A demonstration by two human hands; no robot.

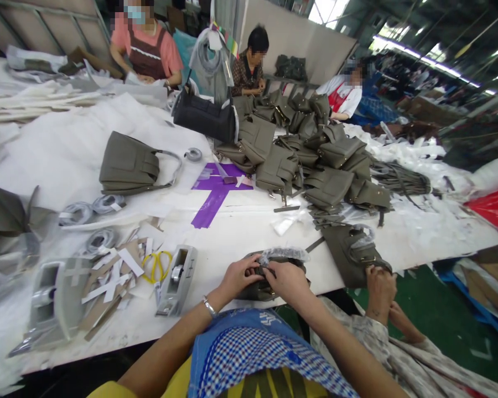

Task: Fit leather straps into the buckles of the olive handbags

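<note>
An olive-green handbag [262,293] lies at the table's front edge, right before my body. Clear plastic wrap [288,254] covers its handle. My left hand [241,276] pinches the upper part of the bag, its thumb and fingers closed. Close beside it, my right hand [288,281] is also closed on the top of the bag, its fingertips near the left ones. The exact part between my fingers is hidden.
Left of my hands stand a tape dispenser [177,282], yellow-handled scissors [156,267] and a second dispenser [53,298]. Olive bags [278,166] are heaped ahead. A co-worker's hand [379,290] holds another bag [348,251] at right. Three people sit across the table.
</note>
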